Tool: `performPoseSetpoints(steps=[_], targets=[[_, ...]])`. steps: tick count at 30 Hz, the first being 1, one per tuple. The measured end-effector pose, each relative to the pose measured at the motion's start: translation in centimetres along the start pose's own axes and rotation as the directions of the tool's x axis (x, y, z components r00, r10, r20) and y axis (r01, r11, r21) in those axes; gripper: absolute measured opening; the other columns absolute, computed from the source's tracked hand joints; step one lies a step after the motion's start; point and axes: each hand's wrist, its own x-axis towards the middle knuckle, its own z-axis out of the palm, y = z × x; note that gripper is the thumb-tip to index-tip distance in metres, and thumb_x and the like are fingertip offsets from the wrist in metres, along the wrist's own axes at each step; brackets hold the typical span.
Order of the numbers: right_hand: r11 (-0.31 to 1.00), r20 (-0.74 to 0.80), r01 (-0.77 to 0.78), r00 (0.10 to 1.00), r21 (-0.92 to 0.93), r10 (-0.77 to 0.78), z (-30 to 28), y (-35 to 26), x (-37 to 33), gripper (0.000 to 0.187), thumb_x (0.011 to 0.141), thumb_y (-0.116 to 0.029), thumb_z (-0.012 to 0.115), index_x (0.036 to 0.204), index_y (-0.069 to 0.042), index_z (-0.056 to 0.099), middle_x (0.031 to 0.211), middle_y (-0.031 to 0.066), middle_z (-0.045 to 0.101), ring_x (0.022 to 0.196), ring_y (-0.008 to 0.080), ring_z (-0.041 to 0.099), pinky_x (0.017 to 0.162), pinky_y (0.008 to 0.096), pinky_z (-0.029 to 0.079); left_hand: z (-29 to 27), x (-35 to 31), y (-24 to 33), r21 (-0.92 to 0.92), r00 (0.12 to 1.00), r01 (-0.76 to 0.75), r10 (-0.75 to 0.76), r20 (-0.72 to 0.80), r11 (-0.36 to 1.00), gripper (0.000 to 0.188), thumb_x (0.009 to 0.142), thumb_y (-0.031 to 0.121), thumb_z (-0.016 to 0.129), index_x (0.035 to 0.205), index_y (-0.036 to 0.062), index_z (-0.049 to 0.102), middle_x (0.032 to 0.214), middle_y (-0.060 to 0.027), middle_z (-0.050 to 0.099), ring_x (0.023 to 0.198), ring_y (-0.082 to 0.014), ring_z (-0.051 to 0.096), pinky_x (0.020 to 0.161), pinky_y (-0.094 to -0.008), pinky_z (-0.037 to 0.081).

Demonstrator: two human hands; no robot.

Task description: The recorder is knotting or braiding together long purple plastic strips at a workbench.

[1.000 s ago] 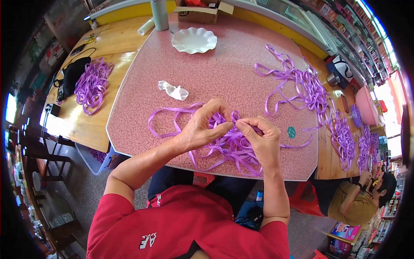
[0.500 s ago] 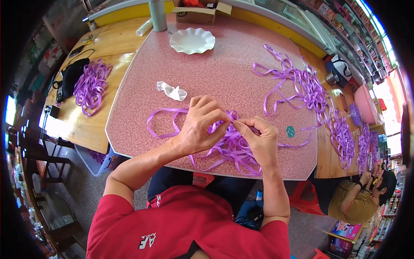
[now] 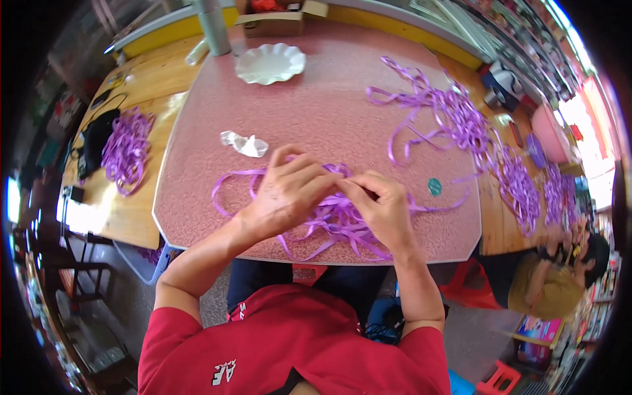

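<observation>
Left hand (image 3: 289, 194) and right hand (image 3: 380, 209) brought together over the near edge of the pink counter (image 3: 329, 112), fingertips meeting above a tangle of purple ribbon (image 3: 329, 220). Left grip curled, fingers pressed together on a strand at the top of the tangle; right grip pinching the same ribbon just beside it, thumb and forefinger closed on the strand. Ribbon bunched right under and between both grips, loops trailing out to the left past the left wrist and a thin tail running off to the right toward a small teal sticker (image 3: 434, 187). Crumpled clear wrapper (image 3: 245, 143) lying just beyond the left hand, apart from it. White scalloped plate (image 3: 270, 64) at the far side of the counter, near a cardboard box (image 3: 280, 20) and a grey post (image 3: 214, 26). More loose ribbon (image 3: 441, 112) spread over the far right of the counter, well apart from the hands. Another ribbon bundle (image 3: 126, 148) on the wooden bench to the left, next to a black bag (image 3: 95, 135). Second person in a yellow shirt (image 3: 546, 286) seated low at the right
</observation>
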Motion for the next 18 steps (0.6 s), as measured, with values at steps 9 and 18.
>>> performPoseSetpoints(steps=[9,18], targets=[[0.974,0.039,0.225,0.974,-0.003,-0.225,1.1,0.4,-1.3,0.01,0.087,-0.008,0.073,0.084,-0.001,0.067,0.069,0.0077,0.058,0.059,0.0159,0.054,0.054,0.0316,0.041,-2.9,-0.4,-1.2,-0.132,0.975,-0.107,0.13,0.18,0.985,0.017,0.076,0.007,0.073,0.083,0.0075,0.058,0.078,-0.006,0.056,0.077,-0.0256,0.058,0.083,-0.0411,0.044],[0.977,0.064,0.167,0.982,0.131,-0.177,2.5,1.1,-3.1,0.015,0.087,-0.011,0.074,0.081,-0.001,0.065,0.067,0.0079,0.059,0.058,0.0181,0.056,0.054,0.0325,0.043,-3.3,-4.3,-2.2,-0.59,0.744,0.629,-0.173,0.645,0.507,0.032,0.101,0.025,0.054,0.078,0.003,0.056,0.073,-0.0051,0.058,0.067,-0.0173,0.057,0.064,-0.0328,0.045]])
